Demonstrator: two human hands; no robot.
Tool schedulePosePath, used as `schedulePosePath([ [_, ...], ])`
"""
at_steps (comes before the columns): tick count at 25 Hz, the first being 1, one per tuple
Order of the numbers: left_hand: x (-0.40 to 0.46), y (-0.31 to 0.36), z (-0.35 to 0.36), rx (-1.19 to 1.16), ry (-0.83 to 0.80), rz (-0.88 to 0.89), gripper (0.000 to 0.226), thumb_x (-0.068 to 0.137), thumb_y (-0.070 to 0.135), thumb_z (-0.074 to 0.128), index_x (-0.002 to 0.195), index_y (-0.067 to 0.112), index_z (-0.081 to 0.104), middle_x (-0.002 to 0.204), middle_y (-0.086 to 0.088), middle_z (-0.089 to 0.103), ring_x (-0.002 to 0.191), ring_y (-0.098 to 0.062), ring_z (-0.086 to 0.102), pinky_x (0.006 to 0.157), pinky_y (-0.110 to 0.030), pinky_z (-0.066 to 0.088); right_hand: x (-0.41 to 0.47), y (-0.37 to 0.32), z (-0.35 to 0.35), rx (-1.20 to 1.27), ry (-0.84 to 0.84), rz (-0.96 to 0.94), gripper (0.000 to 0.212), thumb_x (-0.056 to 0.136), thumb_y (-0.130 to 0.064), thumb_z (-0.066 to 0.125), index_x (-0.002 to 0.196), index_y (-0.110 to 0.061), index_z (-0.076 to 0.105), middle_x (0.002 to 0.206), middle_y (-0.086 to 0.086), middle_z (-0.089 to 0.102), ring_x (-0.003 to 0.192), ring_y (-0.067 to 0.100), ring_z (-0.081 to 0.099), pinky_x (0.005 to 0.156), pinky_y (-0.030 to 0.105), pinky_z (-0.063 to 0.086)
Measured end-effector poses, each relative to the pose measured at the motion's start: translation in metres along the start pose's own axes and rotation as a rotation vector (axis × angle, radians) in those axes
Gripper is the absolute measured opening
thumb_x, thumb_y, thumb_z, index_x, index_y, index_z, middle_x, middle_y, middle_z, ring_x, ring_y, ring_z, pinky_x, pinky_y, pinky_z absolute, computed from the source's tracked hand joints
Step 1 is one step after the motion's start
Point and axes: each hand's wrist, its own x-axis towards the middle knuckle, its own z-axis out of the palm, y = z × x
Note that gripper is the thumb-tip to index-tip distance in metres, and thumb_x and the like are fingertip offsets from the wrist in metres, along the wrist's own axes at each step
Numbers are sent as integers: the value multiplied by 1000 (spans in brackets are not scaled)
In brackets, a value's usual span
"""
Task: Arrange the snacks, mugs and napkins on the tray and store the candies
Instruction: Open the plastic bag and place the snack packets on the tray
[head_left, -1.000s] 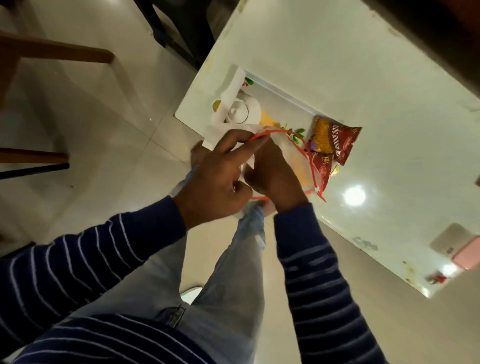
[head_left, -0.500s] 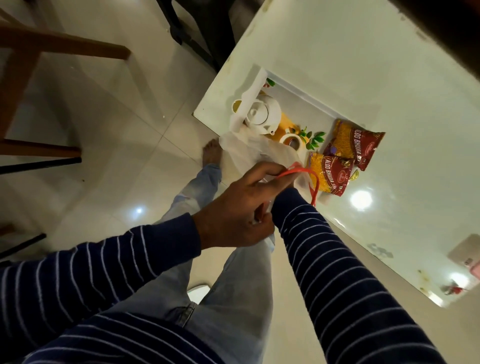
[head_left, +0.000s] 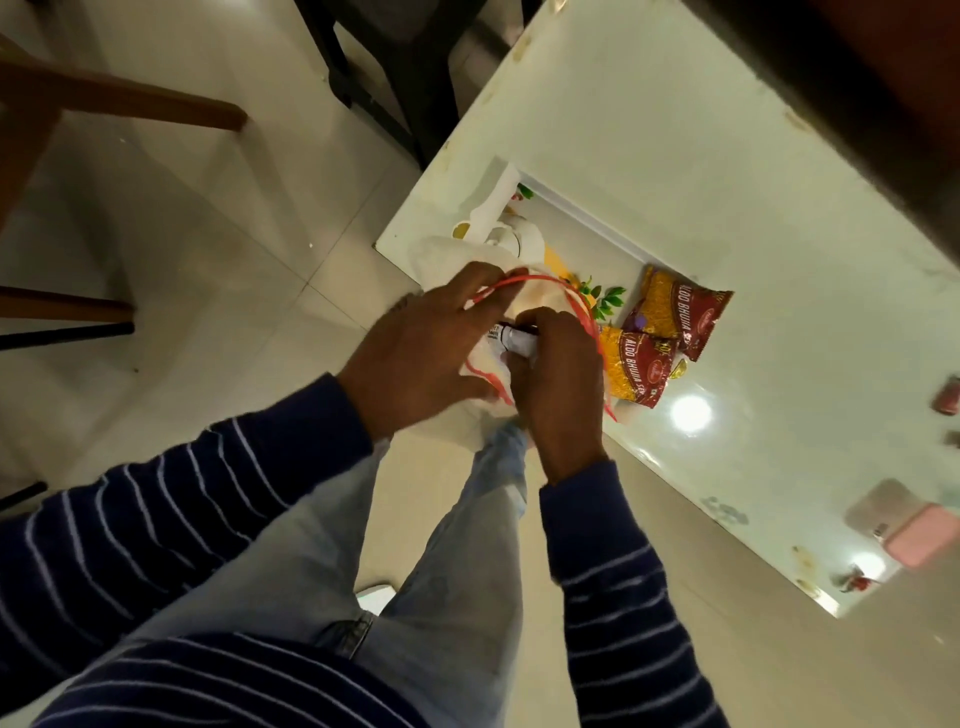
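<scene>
I am holding a thin white plastic bag with red drawstring handles (head_left: 524, 301) over the near edge of the pale glossy counter (head_left: 727, 171), just in front of the white tray with a leaf print (head_left: 582, 228). My left hand (head_left: 426, 353) has its fingers hooked in the red loop and the bag's mouth, spreading it; my right hand (head_left: 556, 374) has its fingers curled round a small dark-and-white wrapped candy bar (head_left: 511, 338) right at the opening. To do this well I judge I should keep the mouth pulled wide and taut with the left, and bring the bar fully clear of the loop before moving off, so that the flimsy film does not snag it. On the tray behind the bag stand white mugs (head_left: 519, 241), partly hidden, and two red-and-yellow snack packets (head_left: 670, 317) lie at its right end, the nearer one reaching the counter's front edge. A gold-wrapped candy (head_left: 678, 370) lies beside them, so care with my right elbow matters.
</scene>
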Motion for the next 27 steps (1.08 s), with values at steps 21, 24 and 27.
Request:
schedulePosePath([
  [21, -11, -57, -44, 262, 162, -120, 10, 80, 18, 71, 82, 12, 64, 91, -13, 66, 75, -32, 64, 62, -34, 48, 1, 159, -81, 419, 360, 65, 31, 76, -6, 83, 106, -7, 75, 104, 10, 74, 95, 21, 70, 82, 32, 57],
  [24, -18, -52, -44, 226, 293, -142, 7, 77, 18, 67, 77, 12, 63, 82, -10, 63, 65, -22, 58, 62, -27, 38, 37, 194, -56, 199, 102, -151, 33, 73, 12, 78, 103, -2, 74, 112, 13, 72, 106, 23, 67, 97, 34, 53],
  [27, -25, -51, -35, 200, 378, -111, 6, 78, 14, 62, 74, 9, 62, 76, -9, 61, 62, -14, 49, 64, -22, 35, 72, 216, -35, 16, -207, -277, 36, 75, 19, 71, 106, -1, 72, 118, 19, 68, 115, 35, 63, 103, 45, 49],
])
